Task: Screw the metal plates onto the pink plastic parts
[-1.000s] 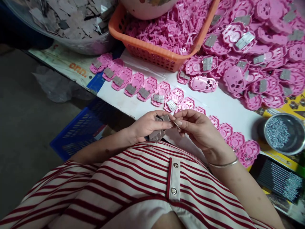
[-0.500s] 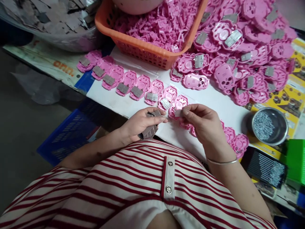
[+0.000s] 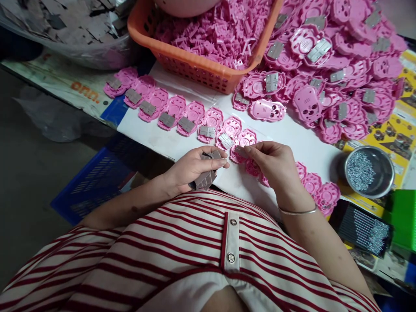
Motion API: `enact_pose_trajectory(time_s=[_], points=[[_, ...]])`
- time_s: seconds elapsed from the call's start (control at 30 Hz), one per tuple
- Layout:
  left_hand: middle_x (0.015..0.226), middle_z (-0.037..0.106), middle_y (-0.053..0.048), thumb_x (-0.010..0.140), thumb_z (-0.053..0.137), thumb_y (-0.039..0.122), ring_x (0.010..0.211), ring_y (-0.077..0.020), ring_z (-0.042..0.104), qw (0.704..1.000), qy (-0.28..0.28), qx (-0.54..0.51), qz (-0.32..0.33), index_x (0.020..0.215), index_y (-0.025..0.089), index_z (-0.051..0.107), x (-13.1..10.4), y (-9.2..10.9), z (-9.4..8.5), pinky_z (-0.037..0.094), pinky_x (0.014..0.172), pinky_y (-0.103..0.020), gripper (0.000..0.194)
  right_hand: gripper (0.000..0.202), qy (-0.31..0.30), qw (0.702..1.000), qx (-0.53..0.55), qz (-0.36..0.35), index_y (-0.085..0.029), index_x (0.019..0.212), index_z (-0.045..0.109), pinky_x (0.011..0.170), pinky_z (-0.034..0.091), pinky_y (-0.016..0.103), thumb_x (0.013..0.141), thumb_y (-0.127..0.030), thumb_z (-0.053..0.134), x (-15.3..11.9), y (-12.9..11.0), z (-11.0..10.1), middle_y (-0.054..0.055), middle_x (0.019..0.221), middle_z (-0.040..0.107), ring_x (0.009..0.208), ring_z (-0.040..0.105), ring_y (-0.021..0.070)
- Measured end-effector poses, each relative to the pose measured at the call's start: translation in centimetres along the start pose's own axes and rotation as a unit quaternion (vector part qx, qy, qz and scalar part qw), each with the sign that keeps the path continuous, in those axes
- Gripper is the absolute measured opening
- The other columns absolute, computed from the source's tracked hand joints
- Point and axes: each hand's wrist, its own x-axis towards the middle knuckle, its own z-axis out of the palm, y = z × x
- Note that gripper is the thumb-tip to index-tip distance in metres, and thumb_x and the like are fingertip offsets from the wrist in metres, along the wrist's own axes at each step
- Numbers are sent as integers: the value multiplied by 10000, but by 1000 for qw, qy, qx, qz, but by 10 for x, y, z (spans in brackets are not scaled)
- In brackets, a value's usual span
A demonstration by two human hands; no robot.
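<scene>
Several grey rectangular plates (image 3: 206,178) are gripped in my left hand (image 3: 198,167), thumb on top, just in front of the white work surface. My right hand (image 3: 273,167) pinches one grey plate (image 3: 240,151) at the lower end of a pink plastic shell (image 3: 246,138). To the left of it runs a row of pink shells (image 3: 194,113), each with a grey plate lying at its lower end. More pink shells (image 3: 312,183) continue the row to the right, partly hidden under my right hand and wrist.
An orange basket (image 3: 195,65) of small pink parts stands behind the row. A heap of pink shells (image 3: 307,104) lies at back right. Near it are a metal bowl of screws (image 3: 385,173), a black ridged tray (image 3: 354,225) and a green box (image 3: 404,216). A large tub (image 3: 97,56) stands back left.
My right hand has moved slightly left, bringing its grey plate further over the lower end of the pink shell. My left hand keeps its hold, almost still.
</scene>
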Motion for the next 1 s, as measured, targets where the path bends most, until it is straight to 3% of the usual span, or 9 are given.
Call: enact_pose_trajectory(time_s=[0.23,0.37,0.43,0.5,0.6,0.8,1.0], points=[[788,724,-11,673,893,244,483,-47,549,1000,-19,8,-13,910,149,699,2,-1,1,381,427,-148,321,210,59,997,-36,-17,-149,876,751,555,380,247,755,-320,747,0,-6,-2,33,715,678,586,502,80],[739,714,3,693,856,171,507,-47,572,998,-47,23,-26,929,137,716,3,-4,6,416,485,-148,277,249,-61,995,1,-77,-171,931,751,690,467,287,801,-381,721,-14,-14,1,62,869,713,740,600,124],[689,694,15,679,844,142,557,-65,611,997,-63,31,-31,869,125,709,3,-6,9,452,539,-158,234,241,-122,983,-42,-133,-194,969,760,733,472,296,817,-374,710,-20,-17,5,64,910,695,812,607,137],[663,678,26,657,838,121,575,-72,620,996,-71,39,-34,821,122,700,2,-7,11,459,563,-165,215,183,-140,970,-104,-170,-206,952,764,735,459,292,825,-314,688,-23,-17,8,59,900,662,824,588,133],[715,699,24,642,847,103,608,-69,632,996,-76,40,-33,876,128,719,0,-9,12,467,600,-168,268,115,-136,975,-104,-143,-179,853,710,696,444,279,801,-279,691,-24,-13,10,47,877,646,770,565,117],[768,744,-16,673,880,183,645,-84,656,998,-42,43,-21,912,133,727,-4,-11,13,478,608,-168,288,258,-148,984,82,-58,-164,754,627,637,414,262,746,-383,763,-28,-7,4,-5,689,616,648,531,94],[728,754,-23,678,890,211,578,-77,636,1000,-6,24,-20,846,130,707,-3,-13,22,458,547,-154,261,187,-110,990,77,-45,-153,781,672,619,410,257,785,-333,722,-33,0,-2,-7,671,630,613,519,79]])
